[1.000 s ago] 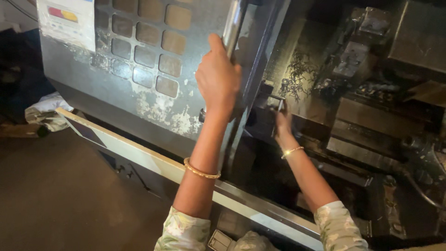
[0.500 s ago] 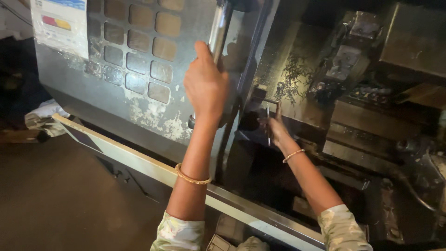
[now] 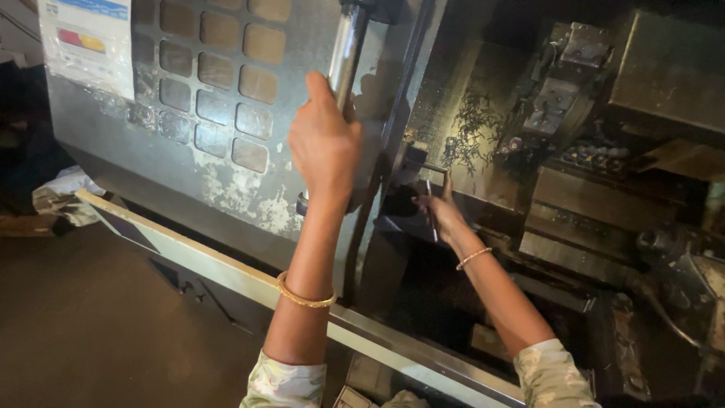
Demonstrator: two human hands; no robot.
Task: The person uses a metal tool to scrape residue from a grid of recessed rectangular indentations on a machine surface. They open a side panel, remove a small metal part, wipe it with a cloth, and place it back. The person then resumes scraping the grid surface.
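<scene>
Setting: dim workshop, bare concrete floor, large metal-cutting machine with its enclosure opened.
Door: grey sliding steel panel, rows of small rounded-square windows, paint flaked off low down; printed sheet stuck at upper left.
Handle: polished steel bar, upright on the door's right edge; likely smooth and slippery, rigid, best gripped around mid-length.
Handling: door probably heavy, stiff, running on the pale rail below.
Left hand: closed around the handle, gold bangle at the wrist.
Right hand: reaching inside, fingers on a slim metal tool; firmness of grip hard to tell.
Interior: dark greasy blocks, curled swarf scattered on the slanted wall.
</scene>
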